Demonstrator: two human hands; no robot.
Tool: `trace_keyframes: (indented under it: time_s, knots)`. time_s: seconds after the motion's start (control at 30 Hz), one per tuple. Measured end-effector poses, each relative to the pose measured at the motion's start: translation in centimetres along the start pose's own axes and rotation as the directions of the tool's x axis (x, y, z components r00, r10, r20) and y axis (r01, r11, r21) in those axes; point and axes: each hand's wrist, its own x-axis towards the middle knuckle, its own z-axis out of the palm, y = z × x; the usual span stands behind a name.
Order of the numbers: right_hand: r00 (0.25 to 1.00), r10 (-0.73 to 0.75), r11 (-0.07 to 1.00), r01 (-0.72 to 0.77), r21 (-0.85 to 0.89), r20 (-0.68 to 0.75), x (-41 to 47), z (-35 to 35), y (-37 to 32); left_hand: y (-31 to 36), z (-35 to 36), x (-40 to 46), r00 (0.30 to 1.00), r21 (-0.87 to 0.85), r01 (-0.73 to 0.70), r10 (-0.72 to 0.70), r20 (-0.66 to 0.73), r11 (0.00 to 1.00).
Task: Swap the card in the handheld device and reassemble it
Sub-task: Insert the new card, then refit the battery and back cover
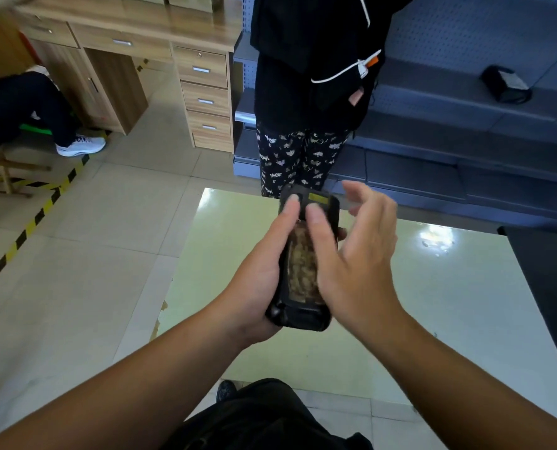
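I hold a black handheld device [299, 306] above the pale green table [400, 319], its back facing up. A brownish patterned panel fills the middle of its back, and a yellow label sits near its far end. My left hand [257, 280] grips the device from the left and underneath, thumb stretched along its back toward the far end. My right hand [348, 254] lies beside the device on the right, its thumb pressing on the back near the label and its fingers spread loosely in the air. No card is visible.
A person in dark clothes and patterned trousers [299, 157] stands just beyond the table's far edge. A wooden desk with drawers [202, 92] is at the back left, grey shelving [465, 131] at the back right. A dark surface [550, 287] borders the table's right side.
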Motion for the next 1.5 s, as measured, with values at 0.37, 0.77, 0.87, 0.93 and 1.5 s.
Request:
trace_keyframes:
  time_s: [0.37, 0.77, 0.87, 0.93, 1.5]
  knots:
    - [0.843, 0.17, 0.53, -0.515, 0.674, 0.51, 0.4, -1.7, 1.9, 0.2, -1.0, 0.3, 0.987, 0.06, -0.157, 0.159, -0.024, 0.986]
    - [0.855, 0.172, 0.408, -0.514, 0.755, 0.489, -0.6, -0.6, 1.5, -0.3, -2.0, 1.1, 0.969, 0.177, -0.231, 0.242, -0.045, 0.957]
    - [0.866, 0.188, 0.452, -0.495, 0.742, 0.464, -0.9, -0.2, 1.7, -0.4, -2.5, 1.1, 0.972, 0.172, -0.215, 0.227, -0.055, 0.961]
    - [0.872, 0.187, 0.488, -0.483, 0.727, 0.453, -0.9, -0.1, 1.9, -0.5, -2.7, 1.2, 0.973, 0.161, -0.208, 0.221, -0.066, 0.965]
    - [0.883, 0.367, 0.725, -0.469, 0.504, 0.293, 1.4, 1.6, 1.7, -0.2, -2.7, 3.2, 0.921, 0.291, -0.131, 0.225, -0.317, 0.948]
